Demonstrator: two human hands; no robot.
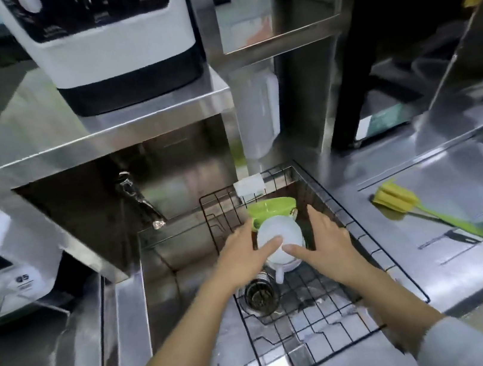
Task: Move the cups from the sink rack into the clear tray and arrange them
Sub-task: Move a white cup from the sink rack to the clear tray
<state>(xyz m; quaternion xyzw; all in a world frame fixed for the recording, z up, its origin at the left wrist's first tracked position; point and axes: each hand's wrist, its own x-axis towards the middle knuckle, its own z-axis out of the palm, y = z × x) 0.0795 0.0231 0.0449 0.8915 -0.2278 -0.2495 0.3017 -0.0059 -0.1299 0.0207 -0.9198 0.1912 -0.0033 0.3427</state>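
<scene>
Head view: left hand (241,253) and right hand (325,237), fingers spread, flank the white cup (278,238) in the sink rack (379,251) at 6 o'clock from the green cup (271,209); neither grips (pickup step); next, close and lift.

white cup (278,240): near side covered by both thumbs
green cup (271,209): lower part hidden behind white cup
machine (106,43): top cut off at upper edge
whole frame: motion-blurred, labels unreadable
lower left: clear tray not discernible

head | 1 view | looks steeply down, close over sink rack (326,279)
</scene>
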